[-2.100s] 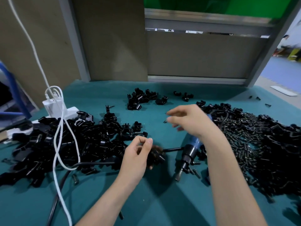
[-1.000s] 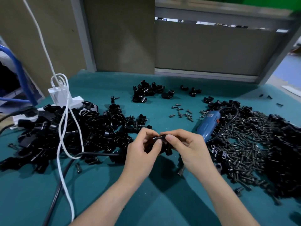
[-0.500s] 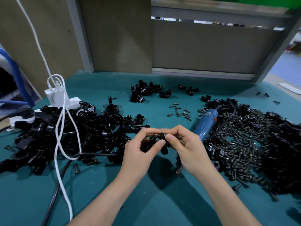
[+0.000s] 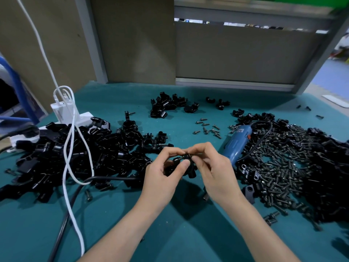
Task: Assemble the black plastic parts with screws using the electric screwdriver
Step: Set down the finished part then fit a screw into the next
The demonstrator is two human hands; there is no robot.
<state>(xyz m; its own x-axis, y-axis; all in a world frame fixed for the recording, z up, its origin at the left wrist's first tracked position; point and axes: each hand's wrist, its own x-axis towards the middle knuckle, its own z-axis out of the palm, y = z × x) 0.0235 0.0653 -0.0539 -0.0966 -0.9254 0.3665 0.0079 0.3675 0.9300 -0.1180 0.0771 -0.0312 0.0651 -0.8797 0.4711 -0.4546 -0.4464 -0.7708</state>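
Observation:
My left hand (image 4: 164, 173) grips a small black plastic part (image 4: 186, 164) above the middle of the green table (image 4: 132, 220). My right hand (image 4: 213, 167) pinches a screw at the top of that part; the screw itself is mostly hidden by the fingertips. The blue electric screwdriver (image 4: 237, 143) lies on the table just right of my hands, untouched, its black cord looping back over a wide heap of dark screws (image 4: 279, 167). A few loose screws (image 4: 207, 128) lie behind my hands.
A large pile of black plastic parts (image 4: 66, 156) covers the left, crossed by a white cable (image 4: 71, 148) from a white charger and power strip (image 4: 62, 112). A smaller cluster of black parts (image 4: 168, 105) sits at the back. A black cord (image 4: 75, 195) runs toward the front-left edge.
My right hand came back from the loose screws behind and joined my left hand at the black part. Since then both hands have stayed together, fingers shifting slightly on the part.

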